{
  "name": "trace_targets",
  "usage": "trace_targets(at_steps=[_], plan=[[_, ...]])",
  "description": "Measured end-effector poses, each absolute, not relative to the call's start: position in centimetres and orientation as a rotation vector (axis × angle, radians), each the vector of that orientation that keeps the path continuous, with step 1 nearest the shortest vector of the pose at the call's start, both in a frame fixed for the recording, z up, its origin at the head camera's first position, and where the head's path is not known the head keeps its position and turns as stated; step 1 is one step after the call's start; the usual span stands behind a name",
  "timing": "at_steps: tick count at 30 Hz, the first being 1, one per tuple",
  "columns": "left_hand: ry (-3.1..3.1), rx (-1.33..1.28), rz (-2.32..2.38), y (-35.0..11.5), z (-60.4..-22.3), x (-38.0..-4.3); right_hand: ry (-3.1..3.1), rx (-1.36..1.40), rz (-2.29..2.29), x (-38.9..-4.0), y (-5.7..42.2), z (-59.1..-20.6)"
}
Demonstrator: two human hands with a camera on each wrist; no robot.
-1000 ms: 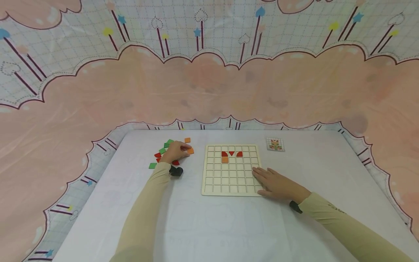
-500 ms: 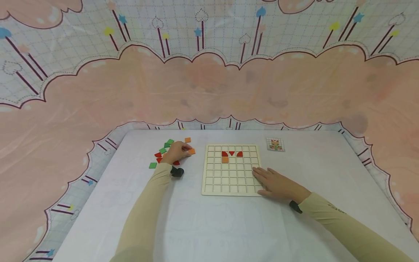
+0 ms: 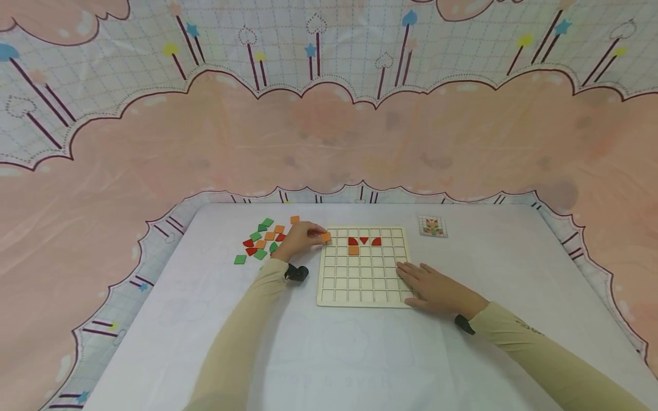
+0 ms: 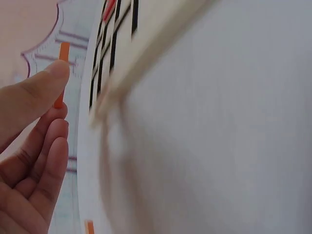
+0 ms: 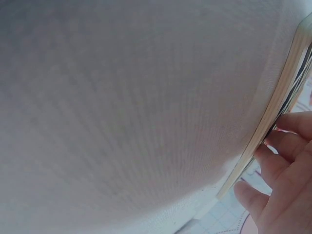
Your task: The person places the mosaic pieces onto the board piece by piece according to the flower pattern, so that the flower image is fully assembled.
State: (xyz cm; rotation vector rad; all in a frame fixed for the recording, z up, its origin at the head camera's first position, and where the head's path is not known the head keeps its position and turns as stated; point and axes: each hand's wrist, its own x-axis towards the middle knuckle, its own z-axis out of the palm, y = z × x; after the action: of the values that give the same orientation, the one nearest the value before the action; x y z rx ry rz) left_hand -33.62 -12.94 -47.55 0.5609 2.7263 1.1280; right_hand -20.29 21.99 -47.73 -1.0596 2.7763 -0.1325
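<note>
Between thumb and fingers my left hand (image 3: 300,238) pinches an orange square tile (image 3: 326,237), held at the upper left edge of the wooden grid board (image 3: 366,285). The left wrist view shows this orange tile (image 4: 64,73) edge-on, raised off the table. On the board sit two red quarter-round tiles (image 3: 376,242), a small red triangle (image 3: 364,241) between them, and an orange square (image 3: 353,250) under the left one. My right hand (image 3: 437,288) rests with outstretched fingers on the board's right edge; the right wrist view has its fingers (image 5: 287,151) at the board's side.
Left of the board lie several loose green, red and orange tiles, among them a green one (image 3: 240,260) and an orange square (image 3: 295,220) at the back. A small picture card (image 3: 432,226) with a gridded flower-like pattern lies behind the board's right side.
My left hand has moved right from the loose tiles to the board's edge, carrying an orange square tile. The pile is more uncovered. My right hand stays in place.
</note>
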Motion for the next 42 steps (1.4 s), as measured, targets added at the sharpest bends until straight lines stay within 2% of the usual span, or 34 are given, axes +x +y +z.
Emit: trace_targets(at_steps=[9,19,29,42], plan=[[2.683,0.685,1.075,-8.1,-47.3,-32.6,2.763,-1.046,-0.158,-20.4,22.1,-47.9],[2.633,0.746,1.046,-5.0,-47.2,-32.0,2.754,-1.042,-0.158,-20.4,22.0,-47.9],[2.617,0.811,1.004,-4.0,-47.7,-32.2,2.76,-1.057,-0.162,-20.5,22.1,-48.0],[2.652,0.761,0.978,-4.2,-48.0,-32.5,2.766,-1.049,-0.141,-20.4,22.0,-47.8]])
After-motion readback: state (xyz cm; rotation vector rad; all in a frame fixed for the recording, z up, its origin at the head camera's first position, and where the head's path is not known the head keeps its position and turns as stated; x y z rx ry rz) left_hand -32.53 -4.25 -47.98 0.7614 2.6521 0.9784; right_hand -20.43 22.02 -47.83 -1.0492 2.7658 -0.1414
